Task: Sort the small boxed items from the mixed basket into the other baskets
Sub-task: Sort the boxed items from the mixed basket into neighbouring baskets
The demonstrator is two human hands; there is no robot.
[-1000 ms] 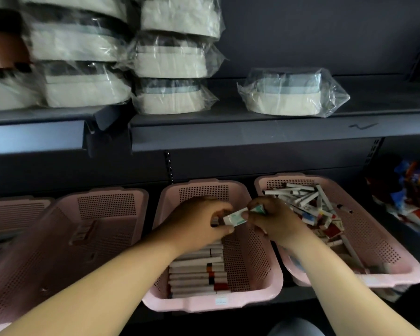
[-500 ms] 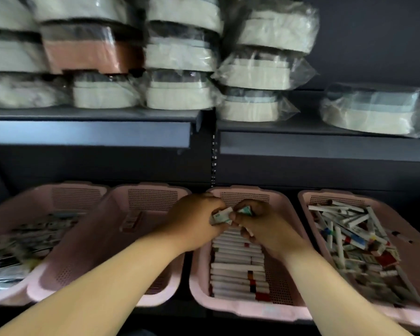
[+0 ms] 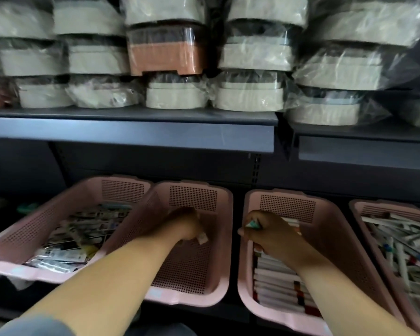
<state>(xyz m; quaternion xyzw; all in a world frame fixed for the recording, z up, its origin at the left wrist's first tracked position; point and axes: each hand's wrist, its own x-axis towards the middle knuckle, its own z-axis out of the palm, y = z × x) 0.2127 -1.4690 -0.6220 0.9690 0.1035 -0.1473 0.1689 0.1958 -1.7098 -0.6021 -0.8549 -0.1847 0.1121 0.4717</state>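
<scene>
Near-empty basket (image 3: 193, 197) now had the left hand (image 3: 182, 224) over it; 0.5 s ago both hands met over the rowed basket (image 3: 287, 207), where the right hand (image 3: 274, 238) stayed. L fingers curled round a small white box (image 3: 202, 238), w/ bare mesh directly below. R fingers pinched a teal-ended box (image 3: 252, 224), axis unclear thru blur.
</scene>
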